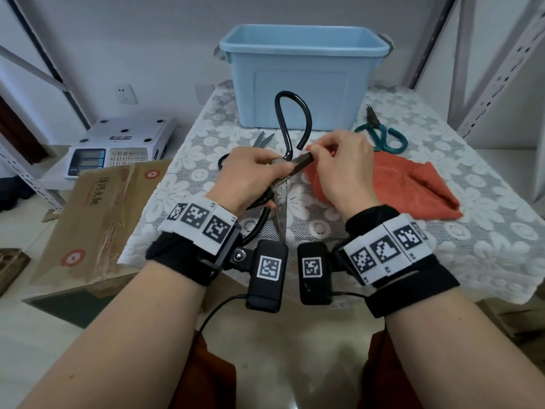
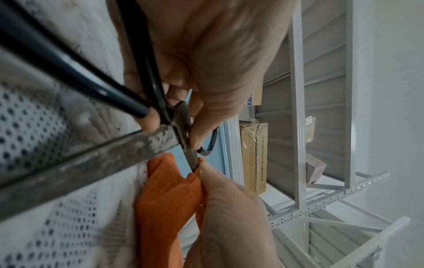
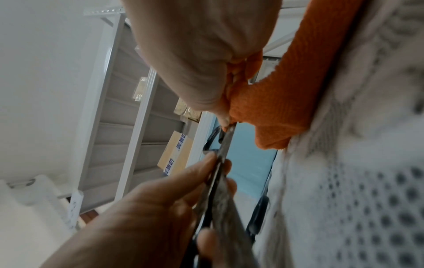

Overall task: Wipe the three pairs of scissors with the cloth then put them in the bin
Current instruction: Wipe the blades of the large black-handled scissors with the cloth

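Note:
My left hand grips a big pair of black-handled scissors at the pivot, blades spread. One mottled blade points back toward me; the other points right. My right hand pinches the orange cloth round the tip of that right-pointing blade. In the wrist views the cloth hangs from those fingers. Teal-handled scissors lie right of the blue bin. A third pair lies partly hidden behind my left hand.
The lace-covered table carries everything, with the bin at its far edge. A weighing scale and a cardboard box sit to the left, off the table. Metal shelf posts rise at the right.

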